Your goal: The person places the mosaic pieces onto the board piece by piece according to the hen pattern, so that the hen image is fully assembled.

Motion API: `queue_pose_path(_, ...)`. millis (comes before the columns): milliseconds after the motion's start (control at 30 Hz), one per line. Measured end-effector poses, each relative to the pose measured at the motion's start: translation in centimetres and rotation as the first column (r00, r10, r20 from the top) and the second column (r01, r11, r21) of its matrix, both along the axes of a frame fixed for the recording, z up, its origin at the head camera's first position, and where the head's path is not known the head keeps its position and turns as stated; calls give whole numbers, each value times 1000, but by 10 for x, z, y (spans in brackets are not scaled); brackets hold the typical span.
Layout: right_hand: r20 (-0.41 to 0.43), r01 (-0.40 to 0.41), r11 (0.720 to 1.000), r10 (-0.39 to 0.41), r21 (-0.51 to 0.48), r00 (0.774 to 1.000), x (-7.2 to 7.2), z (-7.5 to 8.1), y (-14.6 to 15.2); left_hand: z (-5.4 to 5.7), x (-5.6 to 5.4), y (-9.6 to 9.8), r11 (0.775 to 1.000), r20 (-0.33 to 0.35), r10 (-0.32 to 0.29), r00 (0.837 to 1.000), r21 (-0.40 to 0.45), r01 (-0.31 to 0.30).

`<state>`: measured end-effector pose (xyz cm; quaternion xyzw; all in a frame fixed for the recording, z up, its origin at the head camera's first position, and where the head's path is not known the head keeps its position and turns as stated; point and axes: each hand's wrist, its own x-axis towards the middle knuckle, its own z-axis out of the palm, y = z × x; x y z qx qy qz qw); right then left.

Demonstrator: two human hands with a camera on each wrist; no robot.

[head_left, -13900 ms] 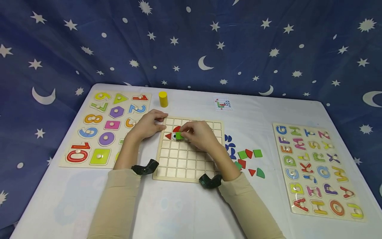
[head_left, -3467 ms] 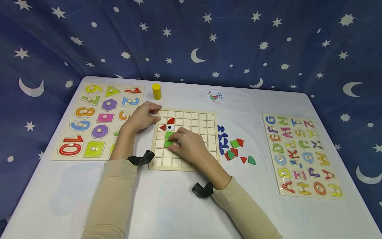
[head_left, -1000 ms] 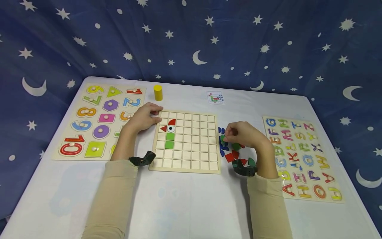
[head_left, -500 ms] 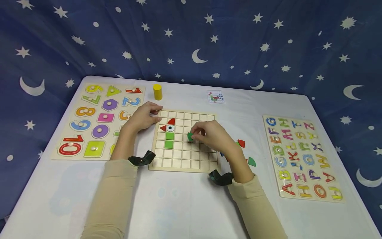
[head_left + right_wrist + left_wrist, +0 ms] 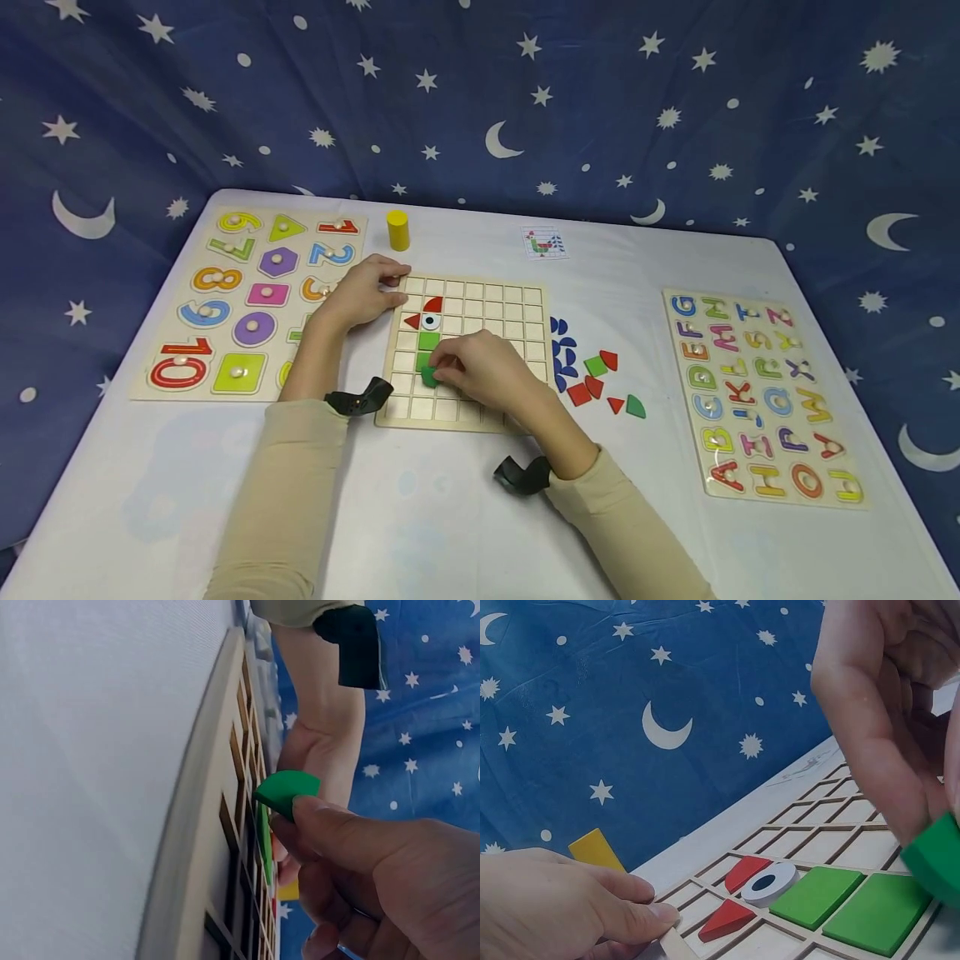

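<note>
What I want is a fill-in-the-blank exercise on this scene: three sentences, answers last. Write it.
The right hand pinches a quarter-circle piece coloured ____.
The cylinder standing beyond the grid board is ____.
The triangle beside the eye piece on the board is ____.
Missing words: green; yellow; red.

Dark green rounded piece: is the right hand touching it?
Touching. The right wrist view shows the right hand pinching the dark green rounded piece between thumb and finger.

Dark blue fabric (image 5: 375,117), printed with white stars (image 5: 528,47), crescents (image 5: 498,140) and dots (image 5: 300,22), hangs behind the white tabletop (image 5: 442,542) and along its left and right sides.
</note>
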<state>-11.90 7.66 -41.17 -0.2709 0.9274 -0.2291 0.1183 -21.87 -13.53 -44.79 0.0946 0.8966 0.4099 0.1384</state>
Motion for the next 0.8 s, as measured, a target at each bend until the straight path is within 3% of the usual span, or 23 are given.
queue_pose_path(800,-72,-16,995,23,94,997,5,-8,-6,1,2,1,1000,0,11,1000,4,-11)
